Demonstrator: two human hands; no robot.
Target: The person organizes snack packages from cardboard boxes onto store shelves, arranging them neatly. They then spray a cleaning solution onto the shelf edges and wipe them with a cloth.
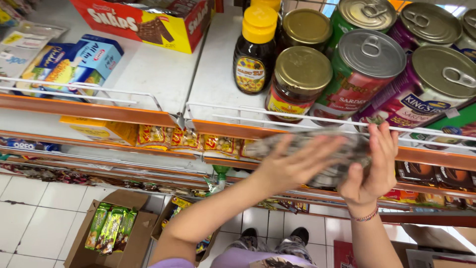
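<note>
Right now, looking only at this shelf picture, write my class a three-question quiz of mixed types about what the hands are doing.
1. True or false: both hands, the left hand and the right hand, hold the grey speckled packet.
2. What lids do the jars directly above the packet have? A gold metal B blue plastic C none
3. Fill in: on the floor, an open cardboard ___ holds green packets.

Key: 1 true; 2 A; 3 box
</note>
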